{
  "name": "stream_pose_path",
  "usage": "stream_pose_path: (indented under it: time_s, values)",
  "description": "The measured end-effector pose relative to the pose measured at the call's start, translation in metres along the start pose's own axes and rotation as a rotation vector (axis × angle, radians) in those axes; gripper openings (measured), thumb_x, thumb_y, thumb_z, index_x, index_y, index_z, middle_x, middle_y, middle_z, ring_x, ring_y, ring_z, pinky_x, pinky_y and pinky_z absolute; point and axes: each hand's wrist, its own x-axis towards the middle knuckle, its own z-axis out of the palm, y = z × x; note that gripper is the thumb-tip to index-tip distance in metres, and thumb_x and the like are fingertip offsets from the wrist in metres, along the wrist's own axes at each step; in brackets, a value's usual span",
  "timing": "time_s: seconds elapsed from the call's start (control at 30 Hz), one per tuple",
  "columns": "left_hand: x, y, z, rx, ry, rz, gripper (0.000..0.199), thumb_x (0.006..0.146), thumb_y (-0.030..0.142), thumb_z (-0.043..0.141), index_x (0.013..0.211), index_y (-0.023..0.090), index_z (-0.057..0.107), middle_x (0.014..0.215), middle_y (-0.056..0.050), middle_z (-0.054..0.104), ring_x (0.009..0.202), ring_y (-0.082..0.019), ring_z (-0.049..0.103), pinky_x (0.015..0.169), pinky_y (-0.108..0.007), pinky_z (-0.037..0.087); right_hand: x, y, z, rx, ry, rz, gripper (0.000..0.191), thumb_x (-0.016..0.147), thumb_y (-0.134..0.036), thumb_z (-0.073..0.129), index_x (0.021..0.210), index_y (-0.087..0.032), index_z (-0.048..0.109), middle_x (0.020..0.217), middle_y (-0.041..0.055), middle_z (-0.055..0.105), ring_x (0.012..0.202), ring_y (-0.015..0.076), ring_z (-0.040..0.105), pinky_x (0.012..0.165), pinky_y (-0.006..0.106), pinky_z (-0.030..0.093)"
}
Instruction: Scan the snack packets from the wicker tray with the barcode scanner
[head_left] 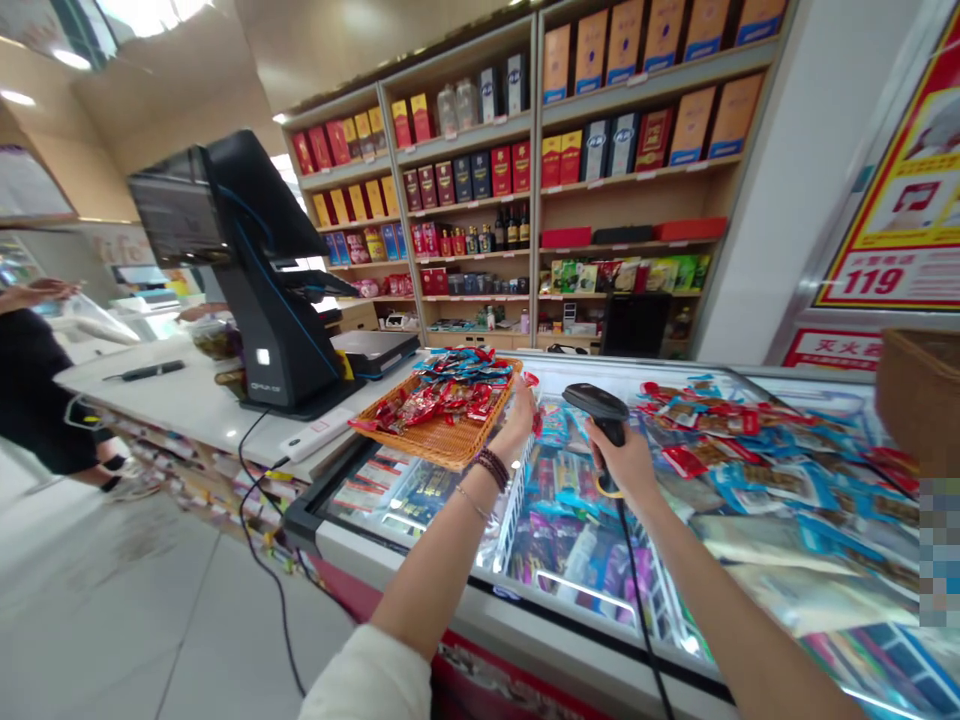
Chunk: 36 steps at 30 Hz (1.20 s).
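Shelves of boxed liquor (465, 200) rise behind a glass-topped chest freezer (540, 650), with a white bench (187, 410) and a black checkout terminal (262, 290) off to the left. What do you make of the head view?

The left hand (521, 420) is up at the corner of a wicker tray (457, 445), its fingers closed on the rim. The tray is heaped with red and blue snack packets (457, 385).

And the other hand?

The right hand (619, 460) is wrapped around the grip of a black handheld barcode scanner (596, 402), with its cable (637, 600) falling toward the freezer's front.

Where's the tray from there?

Just left of the scanner, with the left hand between them and nearer to it. Its long axis runs roughly across the view, its far side toward the bench. Does it rest on the bench too? Hard to say from this angle.

Anyone else nearby?

A person in black (30, 400) stands well apart, beyond the bench.
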Motion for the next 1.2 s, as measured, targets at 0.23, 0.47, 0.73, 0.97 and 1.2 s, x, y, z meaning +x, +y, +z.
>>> stream_pose_path:
  time_s: [0.23,0.47,0.73,0.97,1.2]
  values:
    - [-0.006,-0.044,0.008,-0.484,-0.163,-0.333,0.055,0.087,0.07,0.049,0.08,0.016,0.058,0.062,0.001,0.052,0.056,-0.011,0.053,0.058,-0.025,0.047,0.002,0.005,-0.013,0.056,0.018,0.051,0.041,0.072,-0.062,0.068,0.065,-0.025,0.052,0.044,-0.0026,0.052,0.036,0.0163,0.048,0.04,0.031,0.04]
    - [-0.01,-0.055,-0.006,-0.426,-0.143,-0.202,0.036,0.069,0.04,0.085,0.08,0.016,0.061,0.083,-0.002,0.068,0.064,-0.009,0.06,0.063,-0.022,0.048,0.002,0.008,-0.01,0.051,0.006,0.054,0.04,0.072,-0.062,0.067,0.066,-0.025,0.051,0.043,-0.0022,0.053,0.036,0.0173,0.049,0.04,0.031,0.041]
    - [-0.002,-0.063,-0.016,-0.11,0.037,0.097,0.037,0.061,0.035,0.088,0.089,0.016,0.074,0.093,-0.008,0.076,0.093,-0.019,0.072,0.094,-0.032,0.052,0.001,0.006,-0.008,0.012,-0.004,0.054,0.043,0.072,-0.066,0.065,0.067,-0.026,0.05,0.042,-0.0012,0.052,0.036,0.0178,0.049,0.04,0.032,0.042]
    - [0.0,-0.063,-0.024,0.009,0.085,0.156,0.05,0.049,0.039,0.092,0.087,0.011,0.076,0.092,-0.014,0.077,0.086,-0.024,0.073,0.086,-0.037,0.057,0.0,0.004,-0.007,0.002,0.01,0.047,0.046,0.068,-0.067,0.068,0.067,-0.024,0.053,0.043,-0.0017,0.053,0.036,0.0169,0.049,0.04,0.031,0.041]
    - [0.006,-0.067,-0.032,0.174,0.151,0.244,0.039,0.053,0.033,0.09,0.082,0.012,0.076,0.084,-0.013,0.077,0.081,-0.024,0.073,0.081,-0.035,0.057,-0.008,-0.002,-0.002,-0.094,-0.085,-0.018,0.046,0.073,-0.069,0.064,0.064,-0.025,0.052,0.039,-0.002,0.051,0.036,0.0172,0.049,0.043,0.03,0.041]
